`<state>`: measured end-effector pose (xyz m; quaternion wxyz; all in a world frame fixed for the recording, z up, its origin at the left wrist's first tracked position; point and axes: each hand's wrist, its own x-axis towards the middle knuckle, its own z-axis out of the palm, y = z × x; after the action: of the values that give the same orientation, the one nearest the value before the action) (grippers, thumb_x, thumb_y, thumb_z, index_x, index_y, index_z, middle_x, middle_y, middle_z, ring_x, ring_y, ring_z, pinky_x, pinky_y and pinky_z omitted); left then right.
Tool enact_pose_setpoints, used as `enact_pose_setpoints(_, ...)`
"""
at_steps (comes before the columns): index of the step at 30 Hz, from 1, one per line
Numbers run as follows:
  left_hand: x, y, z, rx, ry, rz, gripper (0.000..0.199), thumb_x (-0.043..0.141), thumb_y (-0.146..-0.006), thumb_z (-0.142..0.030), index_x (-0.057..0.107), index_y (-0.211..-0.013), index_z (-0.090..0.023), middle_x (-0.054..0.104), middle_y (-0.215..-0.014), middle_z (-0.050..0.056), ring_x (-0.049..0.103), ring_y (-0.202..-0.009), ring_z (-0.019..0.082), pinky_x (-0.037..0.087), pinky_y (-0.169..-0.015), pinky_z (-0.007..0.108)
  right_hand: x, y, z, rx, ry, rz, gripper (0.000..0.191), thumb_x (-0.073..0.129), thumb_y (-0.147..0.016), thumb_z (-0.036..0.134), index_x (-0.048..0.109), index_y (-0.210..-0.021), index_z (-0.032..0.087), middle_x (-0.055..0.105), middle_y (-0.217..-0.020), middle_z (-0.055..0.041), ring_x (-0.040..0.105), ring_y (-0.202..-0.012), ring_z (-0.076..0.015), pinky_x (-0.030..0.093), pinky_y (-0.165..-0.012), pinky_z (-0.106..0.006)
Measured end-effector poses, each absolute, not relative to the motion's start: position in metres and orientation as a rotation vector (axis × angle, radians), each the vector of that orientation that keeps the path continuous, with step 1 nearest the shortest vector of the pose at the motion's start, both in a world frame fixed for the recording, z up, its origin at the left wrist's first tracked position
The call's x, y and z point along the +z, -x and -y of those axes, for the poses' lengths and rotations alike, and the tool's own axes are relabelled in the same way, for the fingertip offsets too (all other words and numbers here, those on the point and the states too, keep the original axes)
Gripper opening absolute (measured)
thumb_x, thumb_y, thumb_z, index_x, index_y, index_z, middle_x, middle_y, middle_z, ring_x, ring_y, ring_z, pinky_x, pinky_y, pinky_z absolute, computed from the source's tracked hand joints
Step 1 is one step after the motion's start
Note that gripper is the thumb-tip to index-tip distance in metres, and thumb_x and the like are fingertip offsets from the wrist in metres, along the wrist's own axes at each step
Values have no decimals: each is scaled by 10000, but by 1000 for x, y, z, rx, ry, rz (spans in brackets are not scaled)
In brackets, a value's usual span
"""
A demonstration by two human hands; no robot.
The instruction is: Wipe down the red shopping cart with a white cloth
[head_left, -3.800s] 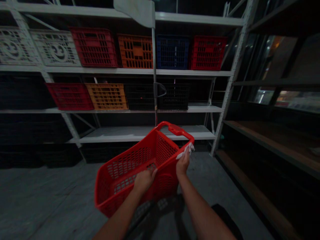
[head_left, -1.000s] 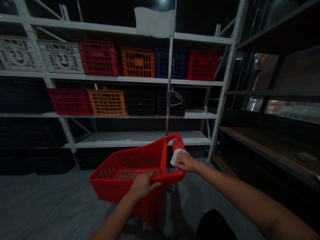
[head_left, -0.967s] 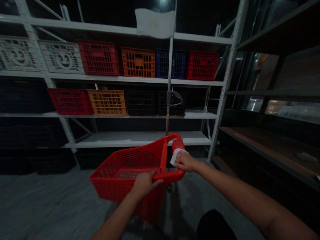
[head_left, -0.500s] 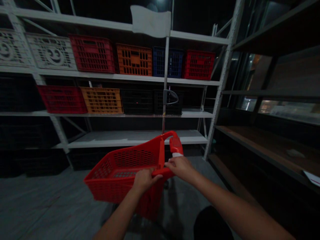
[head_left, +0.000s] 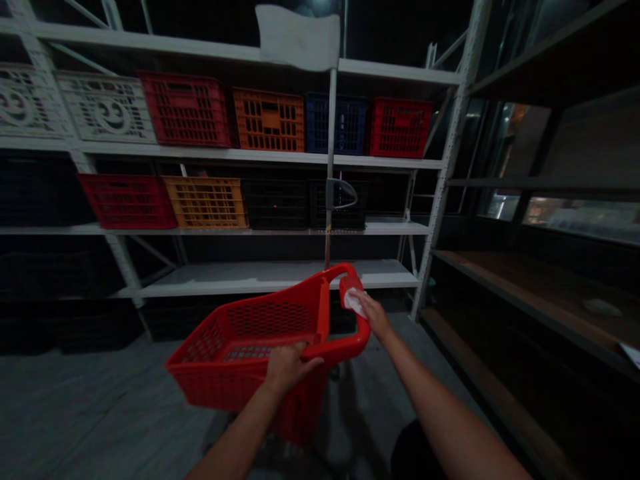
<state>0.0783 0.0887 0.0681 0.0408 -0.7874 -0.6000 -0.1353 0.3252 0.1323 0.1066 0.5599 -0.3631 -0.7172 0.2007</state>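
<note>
A red plastic mesh shopping basket (head_left: 270, 327) stands on a wheeled trolley frame in front of me, and the frame is mostly hidden beneath it. My left hand (head_left: 293, 368) is closed over the basket's near rim. My right hand (head_left: 367, 310) reaches to the far corner, pressing a white cloth (head_left: 354, 303) against the red basket handle (head_left: 349, 285). Most of the cloth is covered by my fingers. The basket's inside shows only a dark mesh floor, partly hidden by the rim and my left hand.
White metal shelving (head_left: 240, 155) ahead holds several red, orange, blue, black and patterned white crates. A thin metal pole (head_left: 330, 133) with a white flag-like sheet rises behind the basket. Dark wooden shelves (head_left: 520, 287) stand to the right, above a grey concrete floor (head_left: 85, 400).
My right hand has moved from the basket's near rim up to the far handle, with the cloth showing again beneath its fingers. My left hand stays on the rim.
</note>
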Motion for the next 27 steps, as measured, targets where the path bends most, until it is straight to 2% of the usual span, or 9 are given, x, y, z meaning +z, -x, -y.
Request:
enact_pose_setpoints(2,71,-81,-89,-366,2395,1861,692,277,-720,-742,632,-943,-191,695,-848,123,636,-819,276,432,-681,318,114,-326,-142,499,875,1666,513,316,-867,540,617,-1091,190,549,-1229,-73,454,-1180,-215,291,-1037,-387)
enact_pose_setpoints(5,72,-82,-90,-329,2367,1884,708,260,-722,-746,627,-959,-189,694,-833,129,640,-802,289,441,-665,335,104,-313,-126,518,957,1479,577,201,-894,533,570,-1159,178,529,-1253,-76,435,-1203,-209,287,-1043,-399)
enact_pose_setpoints(8,67,-74,-91,-377,2370,1844,676,297,-724,-733,615,-998,-204,693,-849,115,641,-803,273,444,-664,320,73,-287,-86,463,1033,1313,539,164,-917,473,391,-1323,201,394,-1372,-51,330,-1281,-197,263,-1062,-421)
enact_pose_setpoints(10,61,-64,-91,-430,2386,1801,645,317,-721,-727,628,-952,-211,694,-834,97,640,-791,248,439,-661,293,52,-273,-62,413,1049,1303,517,174,-924,437,249,-1391,229,282,-1433,-26,243,-1322,-188,241,-1076,-436)
enact_pose_setpoints(13,52,-46,-90,-522,2401,1728,614,339,-700,-733,638,-864,-222,694,-766,70,635,-749,215,431,-654,263,41,-270,-53,350,1030,1404,502,166,-928,410,200,-1405,256,241,-1449,-14,184,-1340,-182,203,-1086,-460)
enact_pose_setpoints(17,48,-27,-88,-620,2461,1605,575,355,-697,-716,631,-776,-217,682,-719,65,630,-708,204,429,-644,264,74,-297,-94,267,1022,1785,472,174,-931,403,339,-1350,263,359,-1398,-38,214,-1332,-198,96,-1077,-521)
enact_pose_setpoints(20,47,-18,-86,-665,2506,1542,569,331,-713,-702,610,-707,-206,668,-693,68,624,-680,199,422,-619,265,113,-315,-140,219,1190,2101,434,274,-920,408,364,-1329,295,378,-1387,-42,252,-1317,-219,50,-1041,-581)
enact_pose_setpoints(24,48,-9,-84,-708,2526,1512,606,292,-700,-737,582,-665,-207,645,-647,60,606,-632,185,403,-583,256,158,-322,-184,141,1395,2108,417,269,-923,325,383,-1320,270,365,-1393,-62,251,-1316,-237,144,-1008,-596)
enact_pose_setpoints(27,49,-3,-83,-745,2534,1499,659,242,-680,-780,552,-627,-202,617,-597,56,586,-583,179,383,-557,264,184,-323,-194,-27,1336,1978,444,236,-925,285,301,-1363,259,298,-1429,-44,196,-1335,-222,177,-1015,-566)
